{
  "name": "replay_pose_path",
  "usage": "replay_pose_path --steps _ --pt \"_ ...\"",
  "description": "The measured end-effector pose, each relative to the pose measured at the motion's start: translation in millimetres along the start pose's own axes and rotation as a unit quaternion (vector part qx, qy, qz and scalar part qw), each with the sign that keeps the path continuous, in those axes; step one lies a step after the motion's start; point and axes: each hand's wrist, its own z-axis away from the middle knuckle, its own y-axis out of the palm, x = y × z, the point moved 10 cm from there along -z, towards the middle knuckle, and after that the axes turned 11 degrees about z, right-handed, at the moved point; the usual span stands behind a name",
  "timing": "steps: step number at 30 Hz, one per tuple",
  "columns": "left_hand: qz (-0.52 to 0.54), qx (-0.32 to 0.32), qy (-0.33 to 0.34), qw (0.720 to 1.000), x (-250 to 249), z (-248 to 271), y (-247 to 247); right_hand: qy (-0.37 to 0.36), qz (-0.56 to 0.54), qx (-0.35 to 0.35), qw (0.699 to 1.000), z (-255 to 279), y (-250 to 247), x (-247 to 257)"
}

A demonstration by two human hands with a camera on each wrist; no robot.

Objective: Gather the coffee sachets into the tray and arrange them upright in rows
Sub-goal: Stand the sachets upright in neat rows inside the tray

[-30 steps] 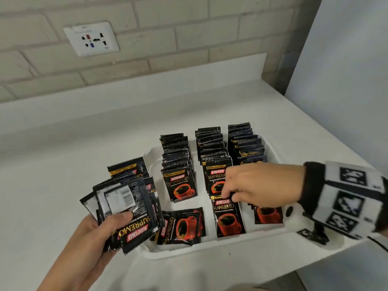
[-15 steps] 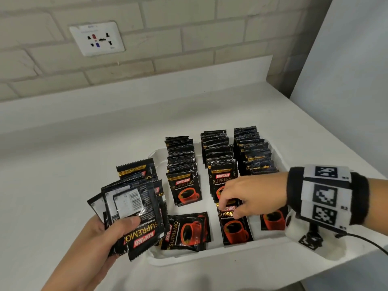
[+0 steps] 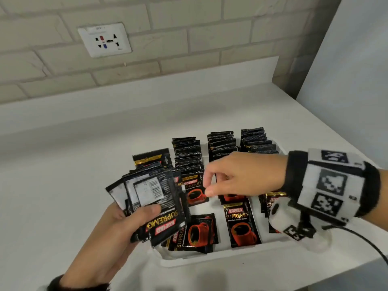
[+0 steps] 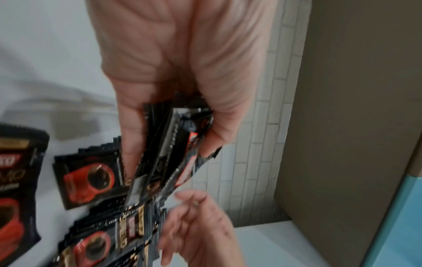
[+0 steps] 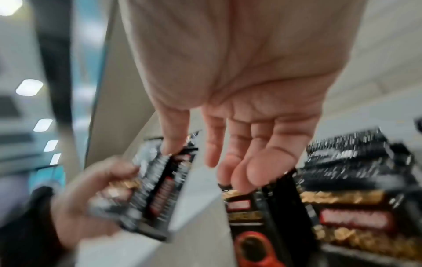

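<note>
My left hand (image 3: 144,213) grips a fanned stack of black coffee sachets (image 3: 153,198) over the left end of the white tray (image 3: 210,259). The left wrist view shows the same stack (image 4: 169,153) pinched between thumb and fingers of the left hand (image 4: 173,126). My right hand (image 3: 207,184) hovers empty above the tray, fingers loose, a short gap from the stack; its palm view (image 5: 228,162) shows nothing held. Three rows of upright sachets (image 3: 222,143) fill the tray's back. Flat sachets lie at the front: a small pile (image 3: 199,232) and a single one (image 3: 243,225).
The tray sits on a white counter (image 3: 63,164) near its front edge. A brick wall with a socket plate (image 3: 104,39) stands behind, and a pale panel (image 3: 357,80) closes the right side. A marker band with a cable (image 3: 327,185) wraps my right wrist.
My right hand has risen from the front of the middle row and moved left toward the held stack, empty. The left hand keeps its stack.
</note>
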Motion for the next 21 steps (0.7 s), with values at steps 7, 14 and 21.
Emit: replay_pose_path --steps 7,14,21 --pt "0.053 0.017 0.031 0.998 -4.2 -26.0 43.5 0.048 -0.312 -0.150 0.937 1.8 -5.6 -8.5" --pt "0.065 0.038 0.018 0.997 4.9 -35.5 72.5 0.075 -0.455 -0.201 0.864 13.8 6.3 -38.9" --pt "0.156 0.018 -0.084 0.984 34.0 -42.8 75.2 0.103 -0.553 -0.211 0.800 25.9 19.1 -60.8"
